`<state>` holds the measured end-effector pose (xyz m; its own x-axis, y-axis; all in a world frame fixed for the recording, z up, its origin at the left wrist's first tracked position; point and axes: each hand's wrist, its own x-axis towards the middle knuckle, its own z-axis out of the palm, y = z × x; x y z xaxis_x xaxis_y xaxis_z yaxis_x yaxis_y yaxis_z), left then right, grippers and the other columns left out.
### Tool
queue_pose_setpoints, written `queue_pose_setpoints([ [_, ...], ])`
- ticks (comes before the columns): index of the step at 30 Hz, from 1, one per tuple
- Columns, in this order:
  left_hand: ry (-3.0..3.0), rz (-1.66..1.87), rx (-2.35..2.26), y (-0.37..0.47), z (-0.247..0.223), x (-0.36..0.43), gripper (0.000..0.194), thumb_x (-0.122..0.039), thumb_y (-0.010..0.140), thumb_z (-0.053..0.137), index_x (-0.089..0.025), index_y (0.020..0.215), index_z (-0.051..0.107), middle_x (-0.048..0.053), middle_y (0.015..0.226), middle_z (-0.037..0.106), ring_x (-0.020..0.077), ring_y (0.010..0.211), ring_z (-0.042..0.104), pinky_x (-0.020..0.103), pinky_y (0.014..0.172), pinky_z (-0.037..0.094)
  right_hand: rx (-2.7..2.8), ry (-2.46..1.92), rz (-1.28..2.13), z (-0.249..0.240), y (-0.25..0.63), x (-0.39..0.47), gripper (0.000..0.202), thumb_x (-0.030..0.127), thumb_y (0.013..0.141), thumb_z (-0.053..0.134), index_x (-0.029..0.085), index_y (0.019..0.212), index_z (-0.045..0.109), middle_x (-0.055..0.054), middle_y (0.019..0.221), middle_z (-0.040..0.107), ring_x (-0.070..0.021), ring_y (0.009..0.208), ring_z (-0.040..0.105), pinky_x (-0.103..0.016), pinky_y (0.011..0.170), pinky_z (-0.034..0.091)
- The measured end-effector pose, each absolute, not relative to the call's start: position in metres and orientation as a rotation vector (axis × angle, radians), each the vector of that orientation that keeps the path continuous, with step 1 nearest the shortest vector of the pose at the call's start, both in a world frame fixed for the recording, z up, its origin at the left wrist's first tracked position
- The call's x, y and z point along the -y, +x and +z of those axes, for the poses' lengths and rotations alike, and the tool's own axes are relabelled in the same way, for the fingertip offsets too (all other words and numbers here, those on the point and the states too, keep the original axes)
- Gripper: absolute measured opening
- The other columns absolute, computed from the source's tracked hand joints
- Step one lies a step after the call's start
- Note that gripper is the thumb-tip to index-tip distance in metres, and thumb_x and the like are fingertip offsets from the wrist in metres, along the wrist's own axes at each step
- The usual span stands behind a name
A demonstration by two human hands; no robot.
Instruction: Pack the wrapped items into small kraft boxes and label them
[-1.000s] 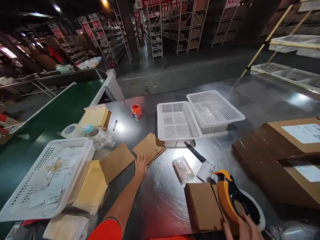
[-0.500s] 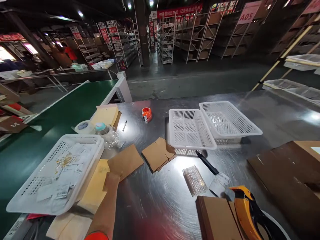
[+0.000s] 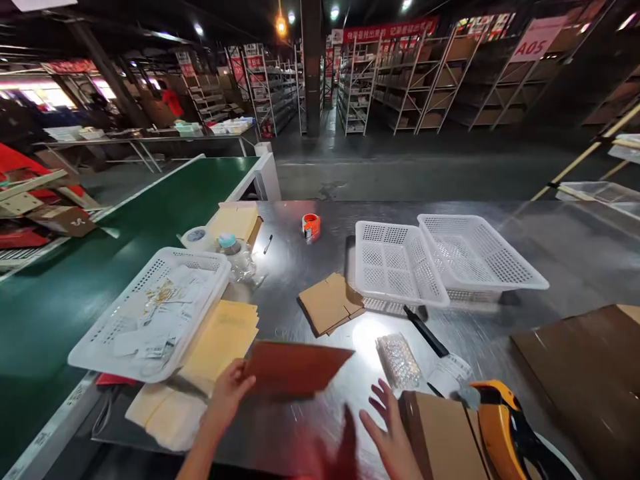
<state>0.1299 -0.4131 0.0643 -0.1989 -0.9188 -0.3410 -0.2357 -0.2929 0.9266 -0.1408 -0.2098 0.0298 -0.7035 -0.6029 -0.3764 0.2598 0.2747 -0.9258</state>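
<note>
My left hand (image 3: 231, 392) grips the left edge of a flat, folded piece of brown cardboard (image 3: 297, 368), tilted above the metal table. To its right my right hand (image 3: 387, 423) is raised with fingers spread, holding nothing. Beside that hand stand folded cardboard boxes (image 3: 445, 427) and a bubble-wrapped packet (image 3: 399, 360). A small stack of flat cardboard (image 3: 330, 301) lies farther back, at the corner of a white basket. Yellow padded envelopes (image 3: 223, 337) lie behind my left hand, partly under another basket.
White baskets (image 3: 373, 290) (image 3: 530, 280) stand at the back right; one with labels (image 3: 75, 353) is at left. A yellow-black tape dispenser (image 3: 493, 417), a black-handled tool (image 3: 425, 332) and orange tape (image 3: 311, 225) lie on the table. A green conveyor (image 3: 165, 207) runs along the left.
My left hand has lifted the cardboard off the table and brought it nearer and to the right. My right hand has come into view. The camera has turned slightly left.
</note>
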Motion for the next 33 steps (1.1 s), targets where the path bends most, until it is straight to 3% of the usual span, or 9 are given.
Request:
queue_pose_setpoints([
  [2,1.47,-1.607,1.516,0.121,0.045,0.368,0.055,-0.06,0.056,0.078,-0.018,0.091,0.067,0.012,0.095,0.074,0.033,0.096,0.068,0.046,0.089,0.054,-1.683,-0.156,-1.455,0.048,-0.14,0.23,0.072,0.071,0.068,0.065,0.029,0.125,0.054,-0.011,0.129,0.061,-0.0285,0.11,0.062,-0.036,0.073,0.057],
  [5,1.494,-1.568,1.58,0.104,0.018,0.323,0.072,-0.065,0.056,0.076,-0.017,0.109,0.067,0.018,0.127,0.065,0.0374,0.124,0.055,0.049,0.109,0.041,-1.677,-0.234,-1.348,0.055,-0.149,0.231,0.062,0.074,0.06,0.067,0.022,0.092,0.068,-0.009,0.102,0.071,-0.0286,0.098,0.064,-0.038,0.078,0.055],
  [7,1.482,-1.613,1.51,0.096,0.011,0.309,0.083,-0.068,0.068,0.065,-0.02,0.134,0.052,0.017,0.15,0.045,0.0322,0.141,0.038,0.045,0.115,0.035,-1.753,-0.382,-1.319,0.051,-0.154,0.22,0.057,0.073,0.058,0.07,0.02,0.079,0.069,-0.009,0.09,0.072,-0.0292,0.093,0.064,-0.04,0.085,0.053],
  [10,1.551,-1.682,1.405,0.089,0.018,0.305,0.086,-0.067,0.08,0.052,-0.02,0.149,0.031,0.016,0.159,0.027,0.0257,0.147,0.026,0.04,0.114,0.035,-1.776,-0.528,-1.264,0.043,-0.155,0.205,0.055,0.071,0.063,0.067,0.021,0.087,0.071,-0.01,0.095,0.073,-0.0308,0.094,0.066,-0.043,0.088,0.053],
  [17,1.823,-1.632,1.412,0.081,0.072,0.329,0.083,-0.062,0.058,0.073,-0.009,0.121,0.06,0.023,0.119,0.067,0.032,0.113,0.064,0.038,0.097,0.049,-1.641,-0.662,-1.278,0.029,-0.144,0.196,0.053,0.059,0.067,0.07,0.022,0.104,0.066,-0.015,0.136,0.058,-0.0355,0.129,0.051,-0.051,0.11,0.039],
  [22,1.829,-1.355,1.838,0.069,0.087,0.337,0.063,-0.072,0.079,0.04,-0.018,0.081,0.073,0.013,0.093,0.075,0.0326,0.099,0.067,0.041,0.091,0.05,-1.338,-0.798,-1.161,0.031,-0.124,0.19,0.083,0.036,0.064,0.075,0.026,0.14,0.043,-0.01,0.157,0.033,-0.0308,0.144,0.032,-0.05,0.118,0.025],
  [26,1.802,-1.621,1.704,0.08,0.086,0.331,0.068,-0.073,0.074,0.052,-0.02,0.113,0.07,0.011,0.104,0.073,0.0315,0.1,0.067,0.042,0.085,0.053,-1.164,-0.631,-1.303,0.029,-0.13,0.193,0.09,0.052,0.065,0.074,0.03,0.144,0.038,-0.009,0.16,0.027,-0.0289,0.147,0.024,-0.049,0.116,0.029],
  [30,1.598,-2.218,1.528,0.101,0.081,0.333,0.101,-0.075,0.068,0.065,-0.027,0.151,0.033,0.005,0.093,0.073,0.0238,0.081,0.07,0.039,0.074,0.056,-1.056,-0.536,-1.203,0.019,-0.14,0.198,0.094,0.074,0.06,0.07,0.028,0.138,0.046,-0.013,0.138,0.056,-0.0327,0.128,0.053,-0.048,0.103,0.044],
  [33,1.494,-2.235,1.76,0.095,0.067,0.338,0.11,-0.069,0.059,0.076,-0.023,0.15,0.033,0.008,0.107,0.071,0.0263,0.094,0.069,0.043,0.087,0.054,-1.229,-0.624,-1.151,0.005,-0.133,0.207,0.096,0.07,0.06,0.072,0.028,0.141,0.04,-0.012,0.128,0.061,-0.0313,0.116,0.06,-0.048,0.1,0.046],
])
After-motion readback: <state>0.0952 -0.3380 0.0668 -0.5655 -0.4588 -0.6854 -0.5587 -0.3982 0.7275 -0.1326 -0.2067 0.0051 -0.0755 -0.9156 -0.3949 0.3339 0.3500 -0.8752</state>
